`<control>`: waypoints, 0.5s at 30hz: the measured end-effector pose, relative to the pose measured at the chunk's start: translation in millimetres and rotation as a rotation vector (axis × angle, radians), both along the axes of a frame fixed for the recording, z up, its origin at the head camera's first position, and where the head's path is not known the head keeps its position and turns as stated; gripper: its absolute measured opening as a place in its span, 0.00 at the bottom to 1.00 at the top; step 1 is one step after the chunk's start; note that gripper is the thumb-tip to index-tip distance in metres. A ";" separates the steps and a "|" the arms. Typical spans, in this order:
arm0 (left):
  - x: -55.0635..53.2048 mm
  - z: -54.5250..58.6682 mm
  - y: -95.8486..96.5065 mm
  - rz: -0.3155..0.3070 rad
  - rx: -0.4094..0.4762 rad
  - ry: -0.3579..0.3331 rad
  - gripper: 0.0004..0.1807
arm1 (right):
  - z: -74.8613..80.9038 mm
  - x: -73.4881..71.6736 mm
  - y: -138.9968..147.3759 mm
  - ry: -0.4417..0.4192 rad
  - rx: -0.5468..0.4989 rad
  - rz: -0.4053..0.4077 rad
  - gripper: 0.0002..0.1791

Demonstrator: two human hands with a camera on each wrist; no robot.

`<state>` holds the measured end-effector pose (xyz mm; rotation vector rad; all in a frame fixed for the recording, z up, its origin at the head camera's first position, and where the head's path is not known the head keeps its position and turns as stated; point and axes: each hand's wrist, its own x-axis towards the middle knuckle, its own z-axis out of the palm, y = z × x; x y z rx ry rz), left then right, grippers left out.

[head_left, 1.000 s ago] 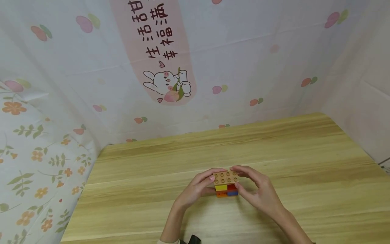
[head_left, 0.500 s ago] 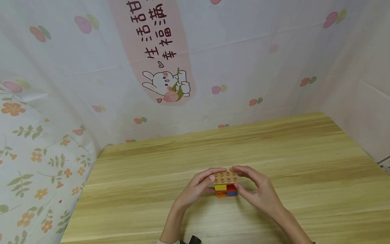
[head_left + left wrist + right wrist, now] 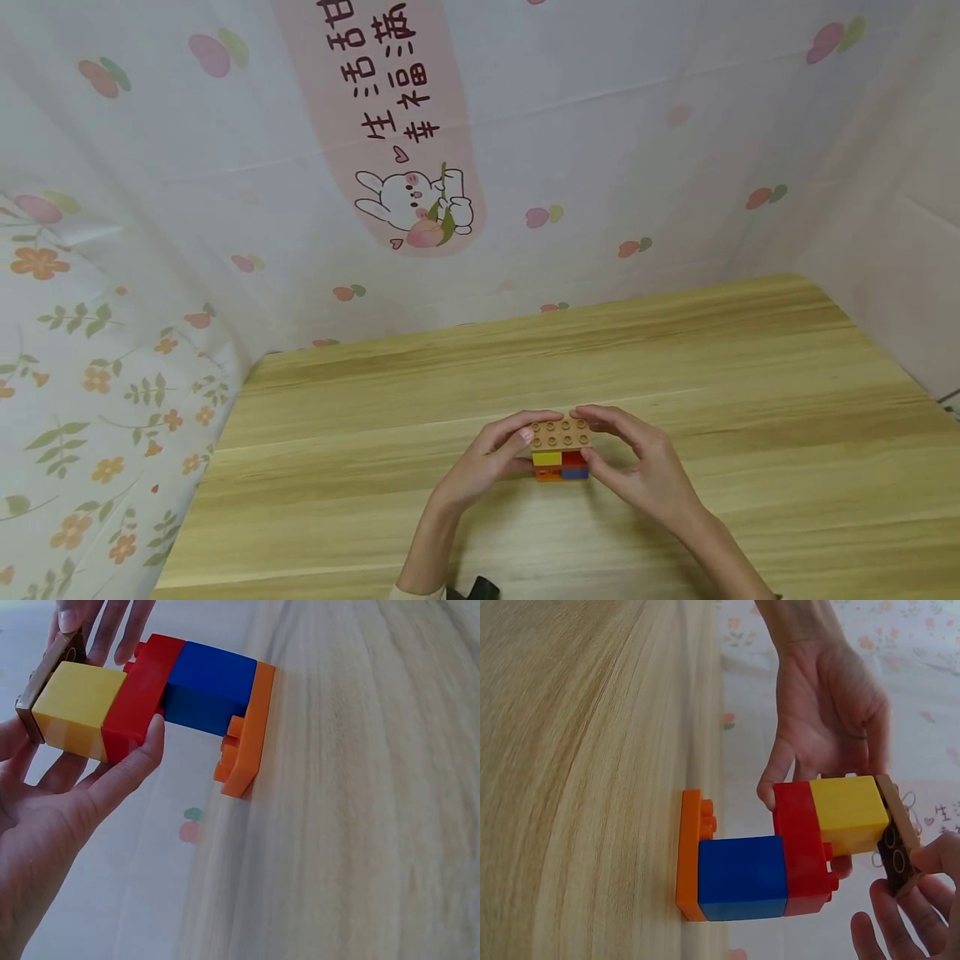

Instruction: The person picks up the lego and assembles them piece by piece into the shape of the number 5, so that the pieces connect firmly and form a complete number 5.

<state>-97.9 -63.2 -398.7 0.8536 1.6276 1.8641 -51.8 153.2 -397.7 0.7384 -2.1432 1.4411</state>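
A small stack of toy building blocks stands upright on the wooden table. At its base is an orange plate [image 3: 255, 731], with a blue brick [image 3: 214, 682] on one end. Over the blue brick lies a red brick [image 3: 799, 840], and a yellow brick [image 3: 847, 810] sits on the red one's other end. A brown studded plate [image 3: 560, 434] tops the stack, overhanging on the right. My left hand [image 3: 480, 462] grips the yellow brick and brown plate, one finger against the red brick. My right hand [image 3: 648, 471] pinches the brown plate's overhanging end between thumb and fingers.
The wooden tabletop [image 3: 360, 417] spreads around the stack. Printed white cloth [image 3: 585, 150] hangs behind and at both sides of the table. A black object [image 3: 483, 588] shows by the left wrist at the bottom edge, and a dark cable [image 3: 948, 395] at the far right.
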 end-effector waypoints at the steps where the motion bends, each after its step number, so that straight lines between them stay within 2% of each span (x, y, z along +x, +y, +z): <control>1: 0.0 0.2 0.4 -0.001 0.002 0.001 0.21 | 0.1 0.2 0.4 -0.009 0.002 -0.002 0.29; 9: 0.4 1.2 0.8 -0.009 0.012 0.001 0.21 | -1.6 -0.1 1.2 -0.015 0.013 -0.011 0.29; 15: 1.0 1.7 0.3 0.002 0.005 -0.011 0.20 | -1.9 0.5 2.4 -0.078 0.023 -0.015 0.27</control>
